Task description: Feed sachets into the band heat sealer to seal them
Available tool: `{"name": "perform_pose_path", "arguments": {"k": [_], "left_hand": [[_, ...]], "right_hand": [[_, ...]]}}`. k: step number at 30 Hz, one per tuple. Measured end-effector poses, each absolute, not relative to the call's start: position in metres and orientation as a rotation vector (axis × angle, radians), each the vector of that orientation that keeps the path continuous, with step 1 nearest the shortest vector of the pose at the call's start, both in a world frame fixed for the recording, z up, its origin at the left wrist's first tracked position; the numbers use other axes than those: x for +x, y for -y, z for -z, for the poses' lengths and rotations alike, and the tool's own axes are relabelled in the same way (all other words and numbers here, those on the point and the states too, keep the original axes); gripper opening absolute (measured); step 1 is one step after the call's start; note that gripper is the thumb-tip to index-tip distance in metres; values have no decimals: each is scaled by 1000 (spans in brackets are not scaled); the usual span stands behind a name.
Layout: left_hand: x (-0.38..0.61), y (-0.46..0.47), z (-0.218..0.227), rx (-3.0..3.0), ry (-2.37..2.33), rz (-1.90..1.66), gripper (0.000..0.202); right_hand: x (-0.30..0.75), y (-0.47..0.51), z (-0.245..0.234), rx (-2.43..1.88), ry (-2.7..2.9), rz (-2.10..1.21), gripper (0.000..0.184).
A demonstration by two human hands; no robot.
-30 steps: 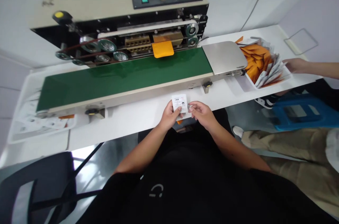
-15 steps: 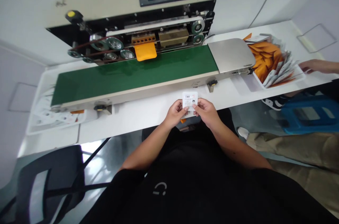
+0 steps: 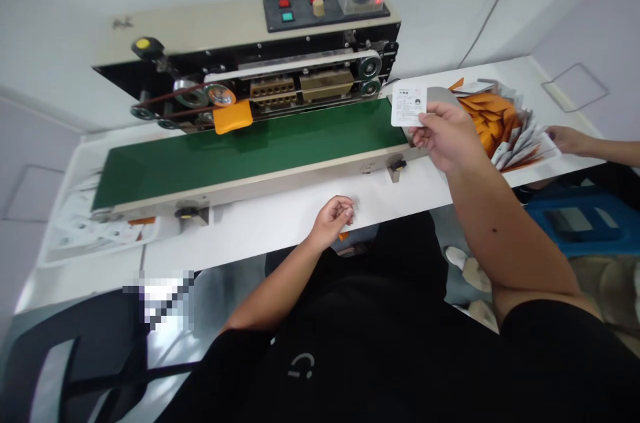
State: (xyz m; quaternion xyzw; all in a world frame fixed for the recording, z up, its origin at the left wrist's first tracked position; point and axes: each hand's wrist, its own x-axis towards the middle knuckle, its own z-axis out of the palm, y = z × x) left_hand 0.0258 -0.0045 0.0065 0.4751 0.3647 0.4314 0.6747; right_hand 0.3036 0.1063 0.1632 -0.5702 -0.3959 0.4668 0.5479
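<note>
My right hand (image 3: 450, 133) is closed on a small white printed sachet (image 3: 406, 105), pinched at its lower right corner. It holds the sachet up at the right end of the band sealer (image 3: 200, 30), in front of the metal plate (image 3: 443, 98). My left hand (image 3: 334, 218) rests at the table's front edge, fingers curled in, with nothing visible in it. An orange sachet (image 3: 233, 118) hangs from the sealer's belts, left of the brass blocks, above the green conveyor belt (image 3: 270, 150).
A white bin (image 3: 543, 160) of orange and white sachets stands right; another person's hand (image 3: 563, 140) is at its edge. At the left, a white tray (image 3: 53, 236) holds more sachets under the conveyor's end. A blue stool (image 3: 575, 230) and a black chair (image 3: 95, 336) stand by the table.
My left hand has let go of the white sachet. My right hand has carried it up and right to the sealer's end. The orange sachet has travelled left along the sealer.
</note>
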Motion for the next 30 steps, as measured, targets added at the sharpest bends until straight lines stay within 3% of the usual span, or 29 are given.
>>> {"name": "perform_pose_path", "arguments": {"k": [6,12,19,30], "left_hand": [[26,5,-7,1071,-808,-978,46],[25,6,-8,1081,-818,-968,47],[25,5,-5,1077,-810,-971,47],[24,5,-2,1068,-802,-981,47]], "right_hand": [[308,-149,-167,-1399,930,-1135,6],[293,-169,-175,-1462,921,-1182,16],[265,-181,-179,-1531,946,-1205,13],[249,-151,-175,-1500,1319,-887,15]]}}
